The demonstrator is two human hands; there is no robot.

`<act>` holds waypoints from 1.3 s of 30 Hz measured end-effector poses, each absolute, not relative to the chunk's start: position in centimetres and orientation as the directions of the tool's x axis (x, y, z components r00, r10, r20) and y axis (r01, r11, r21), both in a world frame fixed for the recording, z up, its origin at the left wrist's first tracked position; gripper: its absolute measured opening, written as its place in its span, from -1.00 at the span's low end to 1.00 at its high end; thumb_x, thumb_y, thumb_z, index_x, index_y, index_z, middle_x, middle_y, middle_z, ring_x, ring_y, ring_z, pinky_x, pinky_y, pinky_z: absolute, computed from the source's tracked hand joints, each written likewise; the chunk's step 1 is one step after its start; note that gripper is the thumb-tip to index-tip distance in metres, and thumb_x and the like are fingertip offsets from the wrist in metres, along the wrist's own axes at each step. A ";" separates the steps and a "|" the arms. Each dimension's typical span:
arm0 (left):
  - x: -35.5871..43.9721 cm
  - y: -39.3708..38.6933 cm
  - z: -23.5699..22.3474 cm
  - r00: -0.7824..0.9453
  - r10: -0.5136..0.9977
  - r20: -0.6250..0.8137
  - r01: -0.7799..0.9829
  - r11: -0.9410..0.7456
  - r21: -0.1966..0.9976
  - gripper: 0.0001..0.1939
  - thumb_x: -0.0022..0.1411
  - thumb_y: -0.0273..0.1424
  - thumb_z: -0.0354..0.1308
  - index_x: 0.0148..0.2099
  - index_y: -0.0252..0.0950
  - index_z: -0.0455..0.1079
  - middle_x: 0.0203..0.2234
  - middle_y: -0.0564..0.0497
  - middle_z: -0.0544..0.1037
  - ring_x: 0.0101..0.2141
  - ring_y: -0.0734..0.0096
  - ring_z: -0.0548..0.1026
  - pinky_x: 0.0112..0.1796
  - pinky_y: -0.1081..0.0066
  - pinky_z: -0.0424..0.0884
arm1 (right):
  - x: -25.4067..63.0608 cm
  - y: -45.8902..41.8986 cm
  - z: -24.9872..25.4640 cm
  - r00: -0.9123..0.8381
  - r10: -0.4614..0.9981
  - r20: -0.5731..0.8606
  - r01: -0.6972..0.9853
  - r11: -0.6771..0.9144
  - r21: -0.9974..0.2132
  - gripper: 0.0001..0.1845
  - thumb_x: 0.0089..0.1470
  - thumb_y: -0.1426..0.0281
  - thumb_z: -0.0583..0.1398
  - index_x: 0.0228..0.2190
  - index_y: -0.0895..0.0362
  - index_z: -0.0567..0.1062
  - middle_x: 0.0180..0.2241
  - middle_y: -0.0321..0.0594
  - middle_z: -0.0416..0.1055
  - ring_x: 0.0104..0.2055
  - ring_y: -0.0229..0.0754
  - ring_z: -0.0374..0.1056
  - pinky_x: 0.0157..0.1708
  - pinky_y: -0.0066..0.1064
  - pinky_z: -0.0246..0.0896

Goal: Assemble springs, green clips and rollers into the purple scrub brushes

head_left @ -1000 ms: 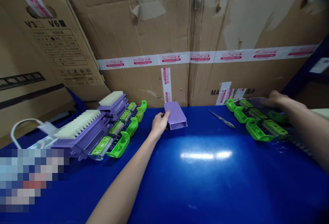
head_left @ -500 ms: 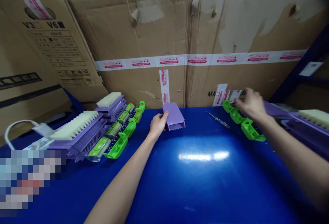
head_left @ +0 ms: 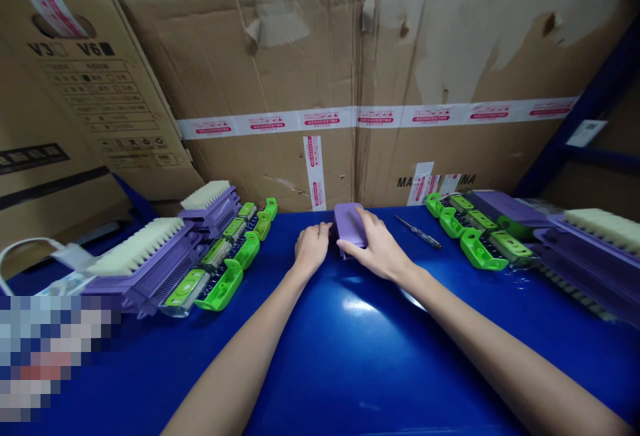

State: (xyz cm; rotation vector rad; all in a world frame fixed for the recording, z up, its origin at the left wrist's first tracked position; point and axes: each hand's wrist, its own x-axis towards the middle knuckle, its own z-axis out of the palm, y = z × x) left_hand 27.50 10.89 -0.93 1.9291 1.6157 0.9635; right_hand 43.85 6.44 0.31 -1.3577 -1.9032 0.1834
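Note:
A small purple plastic cover (head_left: 347,223) lies on the blue table (head_left: 380,356) near its far edge. My left hand (head_left: 311,248) grips its left side with curled fingers. My right hand (head_left: 377,249) lies over its right side, thumb and fingers closed around it. Both hands hold the cover between them.
Purple brush units with white bristles (head_left: 150,253) and green-handled parts (head_left: 225,276) sit at the left. More green parts (head_left: 475,233) and purple units (head_left: 585,236) lie at the right. A screwdriver (head_left: 417,231) rests right of the cover. Cardboard boxes (head_left: 350,76) wall the back.
My right hand has left the green parts at the right and swung left onto the purple cover. My left hand has stayed on the cover.

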 end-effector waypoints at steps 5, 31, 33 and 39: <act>27.7 10.7 -0.9 0.120 0.956 0.268 0.585 -0.287 0.759 -0.49 0.27 -0.31 -0.27 -0.05 -0.29 0.49 -0.22 -0.07 0.60 -0.12 0.21 0.50 -0.04 0.29 0.32 | 44.7 6.6 -0.3 -0.064 0.853 0.518 0.737 0.391 -0.552 -0.22 0.02 0.06 0.16 0.17 0.20 0.16 0.15 0.12 0.20 0.18 0.09 0.15 0.15 -0.01 0.06; 27.7 8.4 0.3 0.358 0.685 0.635 0.732 -0.627 0.265 -0.52 0.10 -0.02 0.13 -0.06 -0.24 0.47 -0.08 -0.13 0.49 -0.04 0.10 0.36 0.06 0.08 0.10 | 47.4 6.7 -0.1 0.375 0.830 0.414 0.538 0.169 -0.826 -0.41 0.15 0.04 -0.05 0.01 0.16 0.38 -0.34 -0.06 0.54 -0.20 0.05 0.44 -0.11 -0.11 0.26; 27.6 8.2 0.7 0.396 0.693 0.602 0.725 -0.639 0.258 -0.44 0.05 0.03 0.15 -0.02 -0.24 0.45 -0.09 -0.13 0.51 -0.05 0.10 0.38 0.06 0.09 0.10 | 47.3 6.8 -0.5 0.311 0.856 0.412 0.547 0.193 -0.814 -0.39 0.15 0.06 -0.03 0.07 0.19 0.33 -0.18 -0.01 0.51 -0.11 0.04 0.41 -0.04 -0.11 0.23; 28.4 7.7 0.6 0.431 0.728 0.532 0.756 -0.614 0.227 -0.28 0.02 0.02 0.18 0.13 -0.30 0.32 0.04 -0.17 0.43 -0.02 0.04 0.37 -0.02 0.12 0.22 | 46.9 7.1 -1.4 0.171 0.909 0.379 0.475 0.261 -0.840 -0.34 0.14 0.08 0.00 0.16 0.19 0.20 0.05 0.01 0.37 0.10 -0.01 0.28 0.11 -0.11 0.11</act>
